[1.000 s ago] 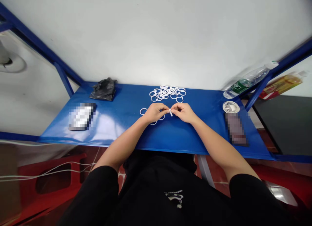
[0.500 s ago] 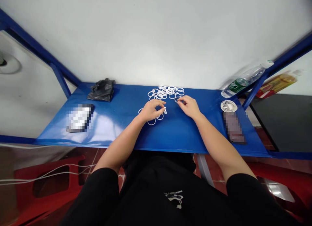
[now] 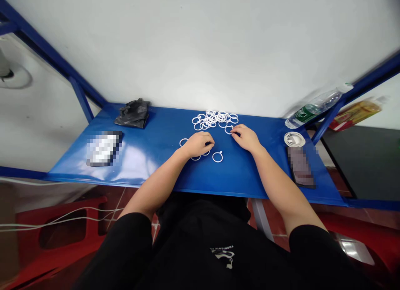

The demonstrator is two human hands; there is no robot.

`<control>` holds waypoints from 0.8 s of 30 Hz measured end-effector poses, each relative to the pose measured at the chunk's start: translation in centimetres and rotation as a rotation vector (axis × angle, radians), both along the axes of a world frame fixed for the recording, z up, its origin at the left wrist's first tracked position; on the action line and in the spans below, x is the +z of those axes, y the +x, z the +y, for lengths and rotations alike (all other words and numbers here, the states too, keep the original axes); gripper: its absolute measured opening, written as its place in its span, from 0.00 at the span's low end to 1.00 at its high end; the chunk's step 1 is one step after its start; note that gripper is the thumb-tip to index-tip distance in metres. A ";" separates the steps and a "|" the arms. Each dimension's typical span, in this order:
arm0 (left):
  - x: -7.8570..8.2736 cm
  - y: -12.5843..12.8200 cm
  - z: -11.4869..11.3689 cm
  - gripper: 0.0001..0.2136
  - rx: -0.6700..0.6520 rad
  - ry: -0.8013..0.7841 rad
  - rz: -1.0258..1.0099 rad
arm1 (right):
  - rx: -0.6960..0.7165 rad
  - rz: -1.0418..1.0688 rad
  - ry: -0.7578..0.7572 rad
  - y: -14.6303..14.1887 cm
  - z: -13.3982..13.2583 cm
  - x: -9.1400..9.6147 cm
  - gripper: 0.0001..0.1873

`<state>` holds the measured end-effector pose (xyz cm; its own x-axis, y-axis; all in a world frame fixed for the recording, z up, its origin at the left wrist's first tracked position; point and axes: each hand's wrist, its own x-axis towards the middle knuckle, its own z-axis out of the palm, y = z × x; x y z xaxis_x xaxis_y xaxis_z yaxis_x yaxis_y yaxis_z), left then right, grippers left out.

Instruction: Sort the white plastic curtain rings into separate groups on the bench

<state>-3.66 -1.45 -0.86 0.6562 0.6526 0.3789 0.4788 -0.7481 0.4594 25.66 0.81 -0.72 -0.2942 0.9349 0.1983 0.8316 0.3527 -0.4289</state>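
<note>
White plastic curtain rings, each with a small eyelet, lie on the blue table (image 3: 162,127). The larger pile of rings (image 3: 210,120) is at the back, near the wall. My left hand (image 3: 198,144) hovers over a few other rings (image 3: 183,142), which it partly covers. Its fingers are curled in towards the thumb, and nothing shows between them. One single ring (image 3: 218,157) lies flat just right of that hand. At the right edge of the pile, my right hand (image 3: 246,138) pinches a ring (image 3: 228,130) at its eyelet side.
A crumpled black plastic bag (image 3: 133,113) and a blurred-out flat object (image 3: 104,148) are on the left. At right are a leaning water bottle (image 3: 312,110), a coiled white cable (image 3: 294,139) and a blurred-out dark object (image 3: 300,166). Red stools (image 3: 90,223) stand below.
My left hand has let go of a ring, which now lies flat to its right. My right hand has stayed at the ring by the pile's edge. The view has shifted slightly.
</note>
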 end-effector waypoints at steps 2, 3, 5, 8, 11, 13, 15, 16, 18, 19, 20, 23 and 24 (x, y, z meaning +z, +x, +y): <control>0.0 -0.1 0.1 0.07 0.007 -0.002 0.008 | 0.077 0.016 -0.009 0.1 0.1 0.0 0.15; 0.0 -0.1 0.1 0.07 0.014 -0.003 0.009 | 0.115 0.032 -0.014 0.2 0.0 0.0 0.16; 0.2 -0.1 0.0 0.08 0.023 -0.008 0.002 | 0.175 0.066 -0.021 0.1 -0.1 0.1 0.18; 0.5 0.3 -0.4 0.11 0.007 -0.023 -0.020 | 0.175 0.092 -0.001 -0.4 -0.5 0.2 0.17; 0.7 0.9 -1.0 0.20 -0.023 -0.026 -0.002 | 0.077 0.072 0.017 -1.3 -0.8 0.3 0.13; 0.6 1.3 -1.4 0.21 -0.034 -0.034 0.047 | -0.005 0.058 0.024 -2.0 -0.9 0.3 0.14; 0.5 1.5 -1.6 0.17 -0.042 -0.047 0.091 | -0.079 0.046 0.019 -2.7 -1.1 0.3 0.14; 0.4 1.5 -1.6 0.15 -0.046 -0.051 0.101 | -0.102 0.036 0.011 -3.0 -1.1 0.3 0.13; 0.3 1.2 -1.5 0.14 -0.052 -0.048 0.098 | -0.112 0.010 -0.006 -3.3 -1.2 0.3 0.10; 0.3 1.0 -1.3 0.16 -0.052 -0.043 0.089 | -0.105 -0.001 -0.011 -3.3 -1.2 0.3 0.09; 0.3 0.9 -1.1 0.17 -0.054 -0.037 0.078 | -0.097 -0.008 -0.013 -3.3 -1.2 0.3 0.08; 0.1 0.5 -0.6 0.15 -0.070 -0.028 0.046 | -0.086 -0.004 -0.011 -2.8 -1.0 0.2 0.09; 0.1 0.4 -0.5 0.14 -0.075 -0.029 0.035 | -0.085 0.009 -0.007 -2.7 -1.0 0.1 0.09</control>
<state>-3.21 -1.92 -0.80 0.7160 0.6114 0.3370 0.4379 -0.7693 0.4652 22.97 -0.17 -0.57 -0.2123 0.9578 0.1937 0.8547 0.2781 -0.4384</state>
